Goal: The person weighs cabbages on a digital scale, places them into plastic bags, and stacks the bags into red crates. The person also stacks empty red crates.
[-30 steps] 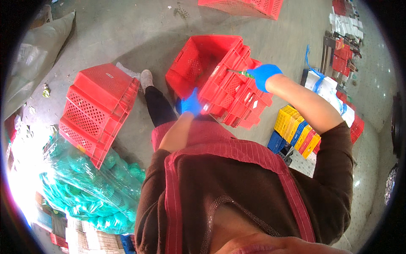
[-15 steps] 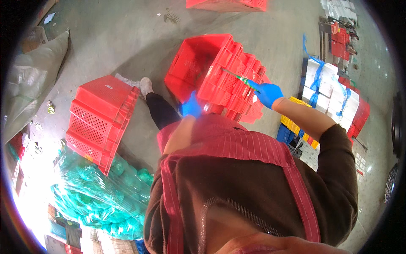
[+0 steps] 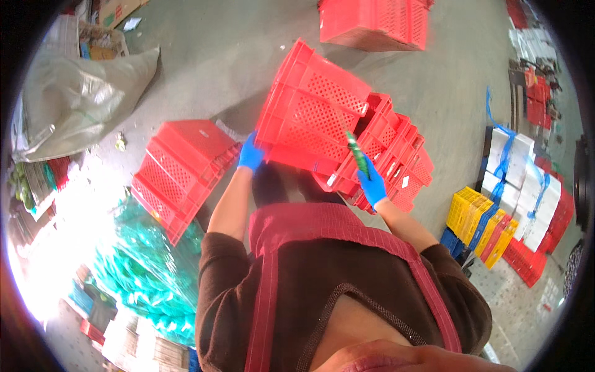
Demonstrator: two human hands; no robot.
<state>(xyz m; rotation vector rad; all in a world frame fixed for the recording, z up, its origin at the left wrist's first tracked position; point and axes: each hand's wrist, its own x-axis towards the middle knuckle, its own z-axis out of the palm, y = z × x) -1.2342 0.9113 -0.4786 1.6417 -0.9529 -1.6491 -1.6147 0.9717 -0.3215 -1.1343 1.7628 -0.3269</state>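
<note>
A red perforated plastic crate (image 3: 313, 102) is tilted up off a nested stack of red crates (image 3: 409, 161), its bottom and side toward me. My left hand (image 3: 251, 153), in a blue glove, is closed on that crate's lower left corner. My right hand (image 3: 372, 181), also gloved in blue, is closed round a slim green-handled tool (image 3: 355, 152) that points up along the crate's right part; I cannot tell whether that hand also touches the crates. Another group of nested red crates (image 3: 183, 161) lies on my left.
Red crates (image 3: 372, 25) stand ahead. At left are a translucent sack (image 3: 83, 102) and green netted produce in clear plastic (image 3: 142, 279). At right are white boxes with blue straps (image 3: 511, 155), yellow, blue and red crates (image 3: 474, 217), and more stacked goods (image 3: 536, 93) farther off.
The upper crate has swung up and turned, hiding its inside. My left hand has moved left with it; my right hand has moved down, still holding the green-handled tool.
</note>
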